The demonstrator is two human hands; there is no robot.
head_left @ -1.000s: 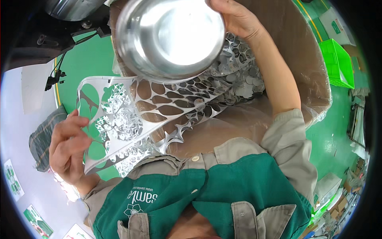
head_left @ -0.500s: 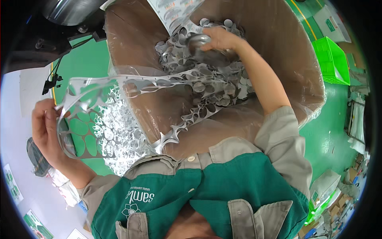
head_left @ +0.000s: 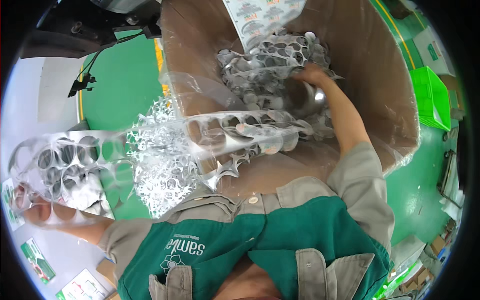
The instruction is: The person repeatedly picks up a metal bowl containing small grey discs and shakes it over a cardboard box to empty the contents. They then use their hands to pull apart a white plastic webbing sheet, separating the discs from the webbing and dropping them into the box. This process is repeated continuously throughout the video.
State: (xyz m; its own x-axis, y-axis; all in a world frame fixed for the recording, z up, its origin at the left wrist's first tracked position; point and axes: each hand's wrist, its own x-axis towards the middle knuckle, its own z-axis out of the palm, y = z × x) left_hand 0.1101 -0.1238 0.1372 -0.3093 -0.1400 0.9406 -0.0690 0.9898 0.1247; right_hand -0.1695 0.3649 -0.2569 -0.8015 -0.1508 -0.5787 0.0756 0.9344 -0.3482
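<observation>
At the far left, my left hand (head_left: 40,209) is closed on the edge of a silvery punched metal sheet (head_left: 210,122) full of round holes. Blurred by motion, this sheet stretches rightward over the rim of a large plastic-lined carton (head_left: 380,95). My right hand (head_left: 312,76) is inside the carton, its fingers closed on the rim of a shiny round metal bowl (head_left: 312,97), also blurred. Under and around the bowl lie many small round metal discs (head_left: 250,75) and pieces of punched sheet. A printed sheet (head_left: 265,17) leans into the carton's far side.
Left of the carton, a heap of punched metal scrap (head_left: 162,170) rises from the green floor (head_left: 125,80). Dark machinery (head_left: 85,32) with a hanging cable juts in at the upper left. A bright green crate (head_left: 430,97) stands to the right, and cardboard boxes (head_left: 425,275) at lower right.
My left hand has swung outward to the left and down, drawing the punched sheet with it. My right hand and the bowl have shifted right and nearer within the carton.
</observation>
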